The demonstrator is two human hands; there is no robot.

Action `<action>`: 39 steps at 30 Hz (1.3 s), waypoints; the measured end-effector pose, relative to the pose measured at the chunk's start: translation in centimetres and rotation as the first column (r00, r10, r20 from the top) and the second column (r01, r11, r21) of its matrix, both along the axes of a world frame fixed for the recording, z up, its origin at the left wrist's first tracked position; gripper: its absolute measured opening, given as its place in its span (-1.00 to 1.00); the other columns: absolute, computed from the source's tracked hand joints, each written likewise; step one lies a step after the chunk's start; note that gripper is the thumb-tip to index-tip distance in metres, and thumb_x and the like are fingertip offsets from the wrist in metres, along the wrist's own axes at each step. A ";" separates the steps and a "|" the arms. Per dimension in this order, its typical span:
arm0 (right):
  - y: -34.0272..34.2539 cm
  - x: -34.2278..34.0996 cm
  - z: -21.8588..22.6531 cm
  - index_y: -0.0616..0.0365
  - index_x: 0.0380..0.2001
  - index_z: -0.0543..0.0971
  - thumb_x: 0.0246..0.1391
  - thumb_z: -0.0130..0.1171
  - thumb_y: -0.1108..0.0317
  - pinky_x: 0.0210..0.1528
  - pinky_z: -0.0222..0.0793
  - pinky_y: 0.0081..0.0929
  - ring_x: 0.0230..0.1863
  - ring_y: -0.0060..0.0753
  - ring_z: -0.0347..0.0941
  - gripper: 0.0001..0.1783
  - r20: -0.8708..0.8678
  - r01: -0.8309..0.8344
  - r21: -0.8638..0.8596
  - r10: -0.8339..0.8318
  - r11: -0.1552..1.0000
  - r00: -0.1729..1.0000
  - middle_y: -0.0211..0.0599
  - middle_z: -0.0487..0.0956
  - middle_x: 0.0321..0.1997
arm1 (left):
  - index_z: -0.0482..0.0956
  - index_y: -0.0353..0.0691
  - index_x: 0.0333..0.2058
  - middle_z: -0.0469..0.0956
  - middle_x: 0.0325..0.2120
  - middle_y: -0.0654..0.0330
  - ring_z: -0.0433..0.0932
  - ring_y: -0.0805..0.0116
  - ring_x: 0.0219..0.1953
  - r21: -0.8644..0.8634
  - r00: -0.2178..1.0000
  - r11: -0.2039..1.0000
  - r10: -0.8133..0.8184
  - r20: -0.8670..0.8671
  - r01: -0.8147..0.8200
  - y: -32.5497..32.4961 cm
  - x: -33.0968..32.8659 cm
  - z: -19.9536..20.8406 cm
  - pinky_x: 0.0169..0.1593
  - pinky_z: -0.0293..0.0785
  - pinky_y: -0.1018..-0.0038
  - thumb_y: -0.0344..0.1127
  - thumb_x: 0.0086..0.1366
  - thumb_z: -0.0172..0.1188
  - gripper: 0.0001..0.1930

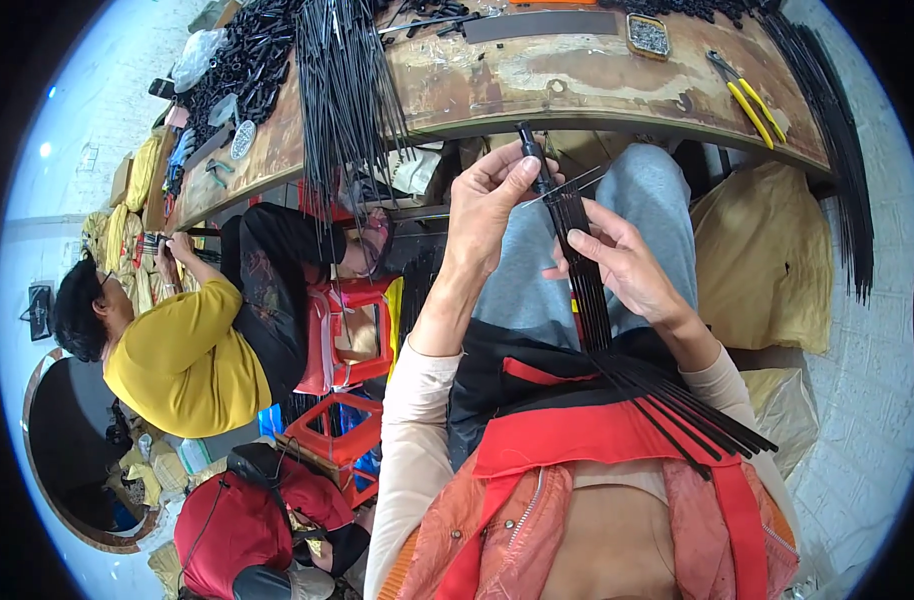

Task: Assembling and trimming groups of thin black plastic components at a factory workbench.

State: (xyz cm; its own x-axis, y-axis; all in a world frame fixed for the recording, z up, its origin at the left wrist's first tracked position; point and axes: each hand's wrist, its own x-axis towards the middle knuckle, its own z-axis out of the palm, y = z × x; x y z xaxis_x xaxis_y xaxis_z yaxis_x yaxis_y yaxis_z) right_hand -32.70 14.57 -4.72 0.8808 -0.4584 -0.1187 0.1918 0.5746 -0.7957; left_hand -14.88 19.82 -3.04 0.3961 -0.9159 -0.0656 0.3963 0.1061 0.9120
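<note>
No text, label, brand, number or sign is legible in this view. White packaging (417,172) beneath the workbench (537,70) carries dark marks, indistinct at this size. A small red-and-yellow patch (576,303) shows beside the bundle of black rods (585,275); any lettering on it is too small to read. The shallow tray (648,56) and the tan sack (767,260) likewise present no readable characters.

Cream long sleeves (417,400), a coral vest (492,548) with a metal zip (525,510), a red-and-black apron (547,435), pale grey trousers (649,205)
</note>
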 end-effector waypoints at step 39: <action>-0.2 0.3 0.2 0.23 0.16 0.32 0.30 -0.02 0.36 0.00 0.51 -0.24 -0.24 -0.55 0.45 -0.60 0.003 0.004 -0.089 -0.004 0.996 1.000 -0.36 0.47 -0.24 | 0.17 -0.33 0.23 0.52 -0.04 -0.15 0.56 0.17 -0.02 -0.037 0.998 0.997 0.062 -0.023 -0.063 2.2 -1.0 1.5 0.07 0.50 0.35 -0.63 0.06 0.31 -0.25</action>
